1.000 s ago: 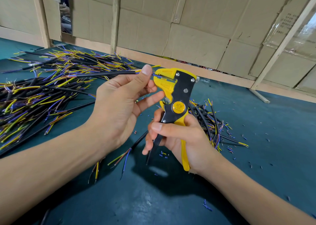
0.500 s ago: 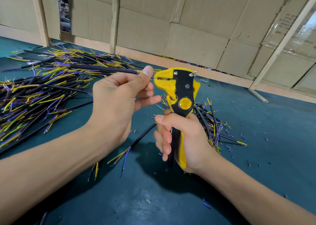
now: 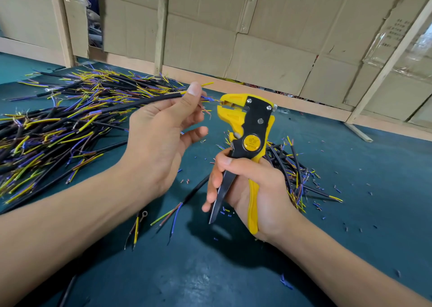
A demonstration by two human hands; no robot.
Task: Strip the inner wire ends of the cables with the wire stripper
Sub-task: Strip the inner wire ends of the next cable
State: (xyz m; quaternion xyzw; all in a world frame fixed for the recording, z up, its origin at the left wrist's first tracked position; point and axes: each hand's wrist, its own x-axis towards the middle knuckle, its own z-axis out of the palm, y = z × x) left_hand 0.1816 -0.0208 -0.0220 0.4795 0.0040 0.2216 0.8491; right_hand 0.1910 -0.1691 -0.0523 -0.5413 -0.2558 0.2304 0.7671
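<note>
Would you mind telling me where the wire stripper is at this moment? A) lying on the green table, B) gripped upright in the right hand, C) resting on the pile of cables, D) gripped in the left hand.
B: the right hand grips the handles of the wire stripper, its yellow head up, off the table.

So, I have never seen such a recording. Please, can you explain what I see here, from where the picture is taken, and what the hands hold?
No machine here: a person works bare-handed, and a camera on their head looks down. The left hand pinches a black cable whose coloured inner wires point at the tool. The right hand grips a yellow and black wire stripper. On the green table lie a large cable pile, a smaller bundle and tiny insulation scraps.
</note>
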